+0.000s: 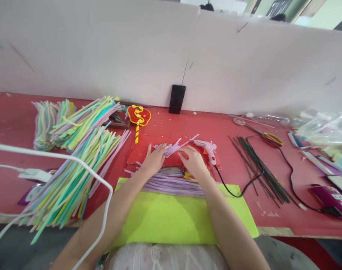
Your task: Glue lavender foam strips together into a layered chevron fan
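My left hand (pixel 155 160) is closed over a small bunch of lilac pipe cleaners (pixel 172 149), whose ends fan out to the right. Close beside it, my right hand (pixel 194 158) has its thumb and fingers curled at the fanned ends, apparently pinching one long strand; the exact contact is too small to see. Both hands are over a red board. A pink hot glue gun (pixel 209 148) lies just right of my right hand. Below my wrists, more lilac pipe cleaners (pixel 173 186) lie in a row on a yellow-green mat (pixel 171 217), with a metal tool (pixel 172 170) partly hidden above them.
Multicoloured pipe cleaners (pixel 75 165) are heaped at left, crossed by a white cable (pixel 83 165). A red and yellow fan-shaped piece (pixel 139 116) and a leaning black phone (pixel 177 99) stand behind. Dark green stems (pixel 262 170), scissors (pixel 269 138) and a black cord (pixel 289 168) are at right.
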